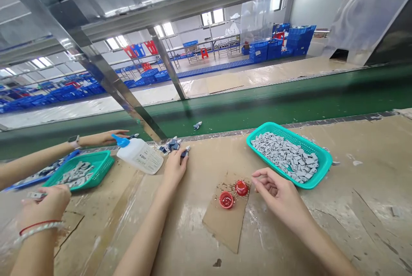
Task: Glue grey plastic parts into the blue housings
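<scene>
Here on the long workbench (337, 233), a teal plastic basket (326, 164) of grey pieces sits at one o'clock from the right hand (280, 194), which hangs empty, fingers loosely curled, with red caps (241, 188) on cardboard (222, 233) at nine o'clock. The left hand (175, 168) reaches a small grey piece (184, 153) at one o'clock: clamped or not, I can't tell!

two teal baskets (267, 128) (103, 160), two red caps (241, 188) (226, 200), one squeeze bottle (140, 156)
</scene>
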